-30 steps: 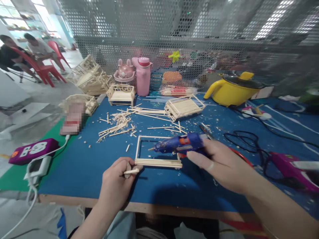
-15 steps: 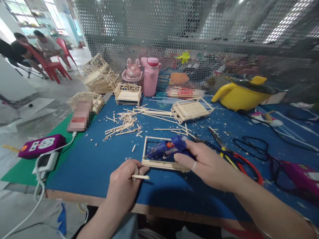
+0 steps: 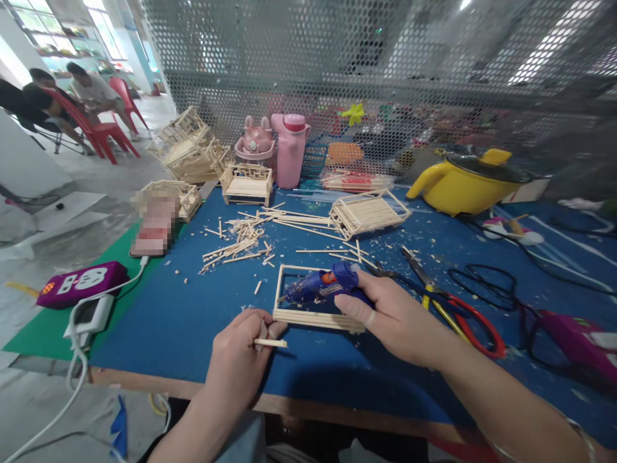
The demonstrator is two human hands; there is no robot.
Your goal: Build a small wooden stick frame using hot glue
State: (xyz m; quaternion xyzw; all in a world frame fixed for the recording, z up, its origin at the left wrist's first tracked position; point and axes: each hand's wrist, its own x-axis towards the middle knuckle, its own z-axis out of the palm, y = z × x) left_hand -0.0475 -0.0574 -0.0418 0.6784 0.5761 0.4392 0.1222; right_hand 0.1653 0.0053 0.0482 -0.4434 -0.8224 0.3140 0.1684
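In my right hand [image 3: 385, 308] is a blue hot glue gun [image 3: 313, 286], its nozzle pointing left over a small rectangular frame of wooden sticks [image 3: 318, 318]. The nozzle tip is near the frame's left side; whether it touches the wood I cannot tell. My left hand [image 3: 245, 347] is closed, with a short wooden stick [image 3: 270, 343] jutting out from its fingers. Its fingertips are at the frame's near left corner. Loose wooden sticks [image 3: 241, 241] lie in a pile beyond the frame. A slatted stick piece [image 3: 369, 215] rests behind the glue gun.
Scissors [image 3: 446, 302] with red-and-yellow handles and black cable lie at right, below a yellow pot [image 3: 467, 186]. Small stick beds [image 3: 247, 183], a pink bottle [image 3: 290, 154] and a perforated metal panel [image 3: 289, 58] stand behind. A phone [image 3: 152, 225] and purple power strip [image 3: 81, 284] sit left.
The view has shifted very slightly. Both hands, the glue gun and the stick frame keep nearly the same positions.
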